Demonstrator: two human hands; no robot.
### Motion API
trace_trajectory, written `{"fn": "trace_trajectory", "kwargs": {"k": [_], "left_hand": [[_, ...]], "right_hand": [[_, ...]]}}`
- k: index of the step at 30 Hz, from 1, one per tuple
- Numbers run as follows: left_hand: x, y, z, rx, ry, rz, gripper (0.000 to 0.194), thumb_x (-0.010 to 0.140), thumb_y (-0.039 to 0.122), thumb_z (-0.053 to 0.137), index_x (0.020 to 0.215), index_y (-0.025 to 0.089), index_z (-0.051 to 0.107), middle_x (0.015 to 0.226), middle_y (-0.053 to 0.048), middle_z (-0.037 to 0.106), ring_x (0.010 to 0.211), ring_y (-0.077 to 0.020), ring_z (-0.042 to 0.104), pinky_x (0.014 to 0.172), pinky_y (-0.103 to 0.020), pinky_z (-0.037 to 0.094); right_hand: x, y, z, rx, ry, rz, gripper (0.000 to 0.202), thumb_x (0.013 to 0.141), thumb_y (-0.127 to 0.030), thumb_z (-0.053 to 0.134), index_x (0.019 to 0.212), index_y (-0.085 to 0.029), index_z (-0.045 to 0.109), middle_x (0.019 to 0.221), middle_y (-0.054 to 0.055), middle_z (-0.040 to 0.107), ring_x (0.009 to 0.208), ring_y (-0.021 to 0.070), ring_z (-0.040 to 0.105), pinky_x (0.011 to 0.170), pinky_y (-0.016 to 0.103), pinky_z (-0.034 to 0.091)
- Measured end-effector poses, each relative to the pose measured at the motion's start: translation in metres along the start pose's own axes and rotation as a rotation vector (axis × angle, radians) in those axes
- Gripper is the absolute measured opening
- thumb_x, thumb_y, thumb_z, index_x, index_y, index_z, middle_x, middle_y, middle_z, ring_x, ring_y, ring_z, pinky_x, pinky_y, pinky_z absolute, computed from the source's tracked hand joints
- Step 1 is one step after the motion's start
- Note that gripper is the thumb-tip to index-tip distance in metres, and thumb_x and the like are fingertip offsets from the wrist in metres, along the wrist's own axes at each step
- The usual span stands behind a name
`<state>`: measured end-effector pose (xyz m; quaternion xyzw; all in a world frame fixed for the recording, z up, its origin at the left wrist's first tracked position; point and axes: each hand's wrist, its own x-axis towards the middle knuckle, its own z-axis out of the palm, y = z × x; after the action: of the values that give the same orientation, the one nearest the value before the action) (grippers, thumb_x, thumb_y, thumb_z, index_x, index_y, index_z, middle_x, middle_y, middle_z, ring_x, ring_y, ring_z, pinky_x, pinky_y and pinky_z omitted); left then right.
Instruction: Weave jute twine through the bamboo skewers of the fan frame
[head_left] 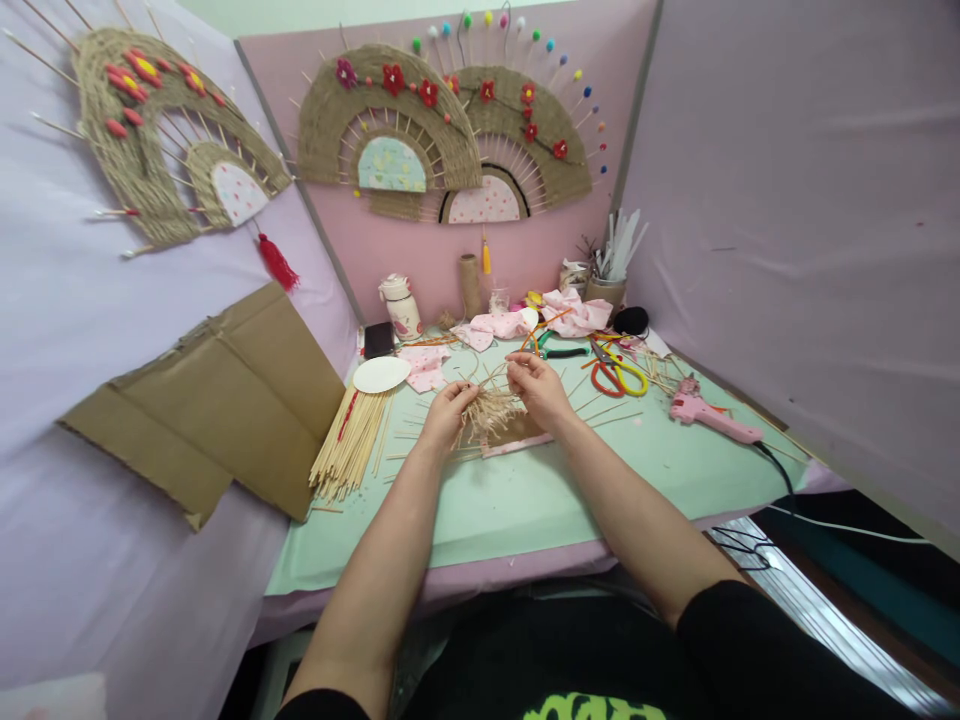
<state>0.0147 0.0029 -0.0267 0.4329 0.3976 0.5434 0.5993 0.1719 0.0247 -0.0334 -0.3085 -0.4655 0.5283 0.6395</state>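
On the green tabletop lies a half-round fan base (521,432) of brown cardboard with a pale pink edge, thin sticks fanning out from it. A loose tangle of tan twine (489,412) covers its left part. My left hand (452,412) is closed, thumb and fingers pinching the twine at the tangle's left side. Just to the right, my right hand (537,388) is closed in a pinch on a strand of the same twine, slightly above the fan base. My fingers hide part of the strand and of the sticks.
A bundle of thin sticks (351,440) lies at left under a white oval card (381,375). Behind my hands are scissors (621,372), green-handled pliers (562,352) and pink cloth (577,312). A pink glue gun (712,412) with its cord lies right; cardboard (217,400) leans left.
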Motion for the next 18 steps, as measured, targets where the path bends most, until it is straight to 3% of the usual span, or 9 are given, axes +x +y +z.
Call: {"fn": "trace_trajectory", "kwargs": {"k": [5, 13, 18], "left_hand": [[0.0026, -0.0004, -0.0009, -0.059, 0.029, -0.014, 0.029, 0.059, 0.032, 0.074, 0.073, 0.016, 0.054, 0.066, 0.002, 0.059, 0.056, -0.0088, 0.053, 0.057, -0.022, 0.041], [-0.0016, -0.0031, 0.0036, 0.099, -0.022, 0.106, 0.033, 0.066, 0.032, 0.069, 0.089, 0.021, 0.049, 0.068, 0.002, 0.061, 0.062, -0.0127, 0.057, 0.061, -0.024, 0.042], [-0.0018, -0.0063, 0.0026, 0.237, -0.071, 0.253, 0.014, 0.073, 0.028, 0.059, 0.083, 0.020, 0.055, 0.070, 0.001, 0.058, 0.068, -0.0121, 0.055, 0.063, -0.022, 0.039]], "right_hand": [[-0.0020, -0.0063, 0.0015, 0.106, -0.010, 0.061, 0.033, 0.064, -0.036, 0.071, 0.090, -0.021, 0.057, 0.062, -0.006, 0.053, 0.053, 0.0063, 0.045, 0.052, 0.021, 0.036], [-0.0020, -0.0094, 0.0011, 0.051, 0.034, -0.022, 0.031, 0.063, -0.034, 0.071, 0.089, -0.023, 0.057, 0.075, -0.001, 0.062, 0.069, 0.0116, 0.058, 0.066, 0.027, 0.047], [-0.0018, -0.0105, 0.0010, 0.070, 0.061, -0.034, 0.029, 0.062, -0.033, 0.072, 0.086, -0.022, 0.058, 0.074, -0.001, 0.063, 0.073, 0.0124, 0.059, 0.073, 0.029, 0.050]]}}
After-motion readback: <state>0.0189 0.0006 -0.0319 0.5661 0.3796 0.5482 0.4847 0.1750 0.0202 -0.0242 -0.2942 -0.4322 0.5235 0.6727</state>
